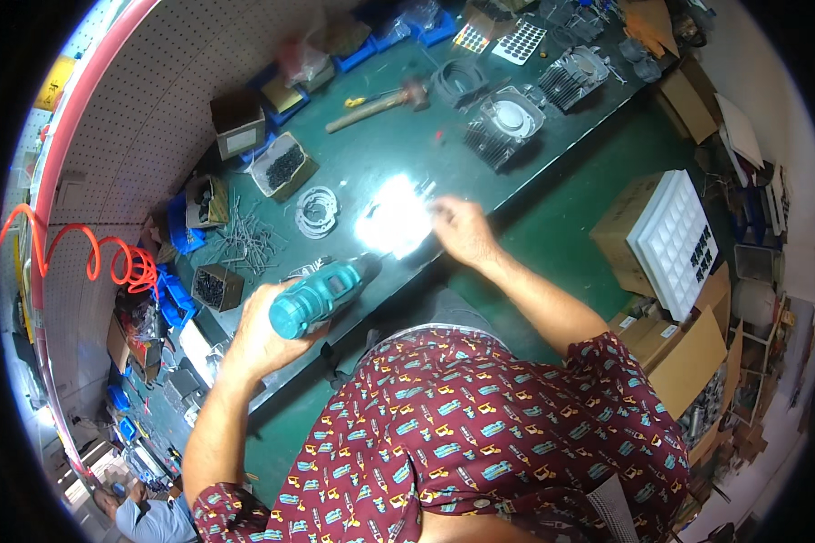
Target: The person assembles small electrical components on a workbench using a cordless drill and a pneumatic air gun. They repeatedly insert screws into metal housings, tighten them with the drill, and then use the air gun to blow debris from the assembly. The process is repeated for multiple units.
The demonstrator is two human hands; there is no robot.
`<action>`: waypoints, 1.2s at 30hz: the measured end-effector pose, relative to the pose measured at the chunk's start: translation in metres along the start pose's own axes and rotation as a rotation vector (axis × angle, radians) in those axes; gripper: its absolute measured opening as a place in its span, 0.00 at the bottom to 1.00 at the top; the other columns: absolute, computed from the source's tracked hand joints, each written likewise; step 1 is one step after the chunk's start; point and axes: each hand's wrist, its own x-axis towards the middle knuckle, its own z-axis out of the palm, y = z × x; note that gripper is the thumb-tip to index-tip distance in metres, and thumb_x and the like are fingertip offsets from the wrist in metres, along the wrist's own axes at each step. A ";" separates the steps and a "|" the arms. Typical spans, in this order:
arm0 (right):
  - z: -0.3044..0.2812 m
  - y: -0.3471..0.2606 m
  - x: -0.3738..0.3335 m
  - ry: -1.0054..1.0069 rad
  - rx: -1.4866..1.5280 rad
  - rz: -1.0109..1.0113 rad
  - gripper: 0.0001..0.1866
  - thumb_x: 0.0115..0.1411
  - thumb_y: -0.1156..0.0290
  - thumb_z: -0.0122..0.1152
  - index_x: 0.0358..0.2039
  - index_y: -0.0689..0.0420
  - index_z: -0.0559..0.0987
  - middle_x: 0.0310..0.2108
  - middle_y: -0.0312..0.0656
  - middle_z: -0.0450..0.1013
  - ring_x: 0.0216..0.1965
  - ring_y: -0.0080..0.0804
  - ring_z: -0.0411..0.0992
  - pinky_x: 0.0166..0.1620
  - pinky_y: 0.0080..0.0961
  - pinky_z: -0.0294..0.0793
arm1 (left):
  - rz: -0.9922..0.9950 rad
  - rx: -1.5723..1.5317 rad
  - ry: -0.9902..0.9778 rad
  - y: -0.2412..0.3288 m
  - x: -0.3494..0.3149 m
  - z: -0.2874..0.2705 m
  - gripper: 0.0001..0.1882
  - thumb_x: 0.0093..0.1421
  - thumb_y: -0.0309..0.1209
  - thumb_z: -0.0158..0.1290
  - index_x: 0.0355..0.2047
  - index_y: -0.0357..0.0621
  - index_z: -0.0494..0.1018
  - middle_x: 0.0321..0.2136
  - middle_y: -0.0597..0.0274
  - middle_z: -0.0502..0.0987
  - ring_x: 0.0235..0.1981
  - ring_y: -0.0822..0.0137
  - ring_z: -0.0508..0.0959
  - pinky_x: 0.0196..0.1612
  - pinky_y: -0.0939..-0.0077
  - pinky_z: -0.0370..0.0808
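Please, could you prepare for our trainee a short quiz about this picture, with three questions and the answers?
1. Which hand holds the teal power tool?
2. True or false: the hammer lies on the bench.
3. What colour is the coiled hose?
A) Blue
B) Orange
C) Black

Key:
1. The left hand.
2. True.
3. B.

Washed-out white glare on the green workbench (358, 163), dimmer surroundings, strongly curved edges, black corners
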 end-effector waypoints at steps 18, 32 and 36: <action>0.046 0.027 0.042 0.200 0.144 -0.317 0.15 0.60 0.68 0.61 0.46 0.59 0.80 0.43 0.48 0.74 0.47 0.46 0.71 0.53 0.38 0.70 | -0.035 0.549 -0.294 0.101 0.046 -0.027 0.17 0.46 0.30 0.62 0.35 0.34 0.75 0.25 0.40 0.80 0.33 0.44 0.83 0.40 0.53 0.79; 0.054 0.020 0.039 0.208 0.081 -0.354 0.16 0.60 0.65 0.63 0.46 0.57 0.81 0.42 0.47 0.73 0.46 0.45 0.70 0.52 0.38 0.70 | -0.145 0.572 -0.244 0.107 0.033 -0.020 0.18 0.46 0.36 0.64 0.34 0.36 0.76 0.22 0.41 0.79 0.29 0.42 0.82 0.35 0.51 0.78; 0.057 0.020 0.039 0.225 0.068 -0.354 0.15 0.60 0.65 0.63 0.46 0.57 0.81 0.42 0.46 0.73 0.46 0.45 0.70 0.52 0.38 0.69 | -0.219 0.598 -0.181 0.110 0.030 -0.013 0.17 0.51 0.37 0.59 0.35 0.35 0.76 0.22 0.41 0.79 0.28 0.42 0.82 0.35 0.51 0.79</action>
